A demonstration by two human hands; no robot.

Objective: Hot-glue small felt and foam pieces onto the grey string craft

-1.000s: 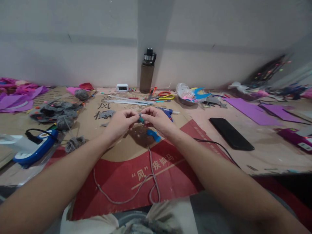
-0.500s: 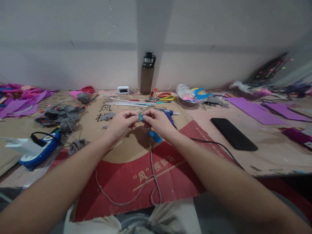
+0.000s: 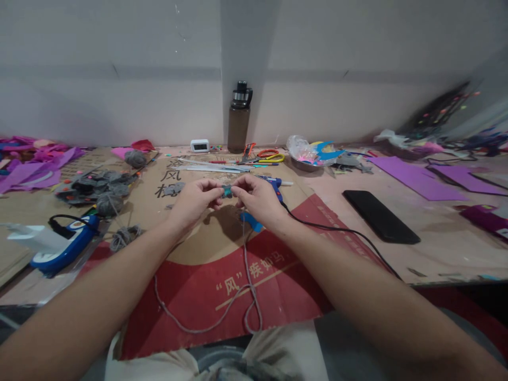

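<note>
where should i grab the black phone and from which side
I'd probably pinch the black phone across its middle, by the two long edges, coming from above on its right: it lies flat, clearly longer than wide, and the black cable runs past on its left.

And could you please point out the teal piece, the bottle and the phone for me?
Teal piece (image 3: 227,191): head view, on its visible middle.
Bottle (image 3: 238,127): head view, on the middle of its brown body.
Phone (image 3: 381,216): head view, on the middle of its black upper face.
</note>
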